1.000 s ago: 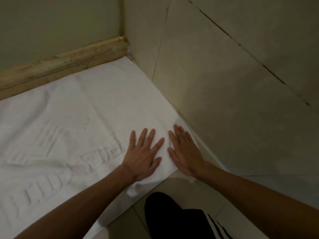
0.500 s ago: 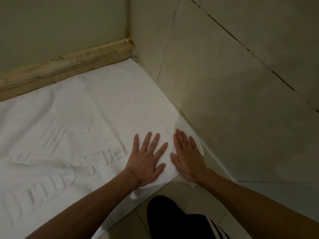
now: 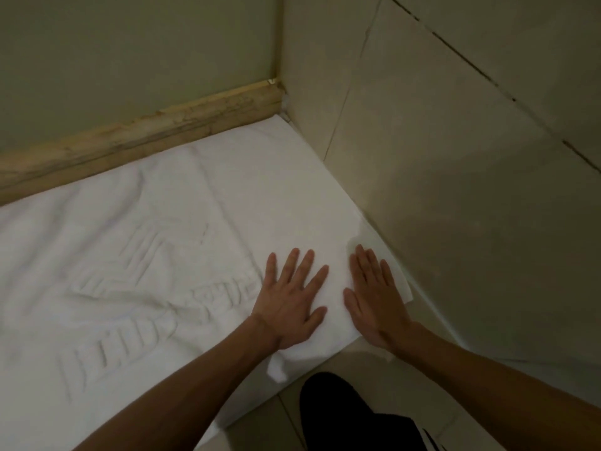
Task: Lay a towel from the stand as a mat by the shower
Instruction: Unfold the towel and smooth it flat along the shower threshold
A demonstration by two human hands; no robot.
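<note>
A white towel [image 3: 156, 242] with a raised woven pattern lies spread on the floor, its far edge along a wooden threshold strip [image 3: 140, 138] and its right edge against the tiled wall. My left hand [image 3: 291, 301] rests flat on the towel near its right front corner, fingers apart. Beside it my right hand [image 3: 374, 297] presses flat on the same corner, close to the wall. Neither hand grips the cloth. Some wrinkles run across the towel's middle and left.
A tiled wall [image 3: 455, 157] rises on the right and a plain wall [image 3: 130, 53] stands behind the strip. My knee in dark trousers with white stripes [image 3: 354, 418] is at the bottom, over pale floor tiles [image 3: 266, 428].
Both hands have slid a little toward me along the towel's right corner, staying flat. The view has shifted slightly; the corner of the towel lies flatter.
</note>
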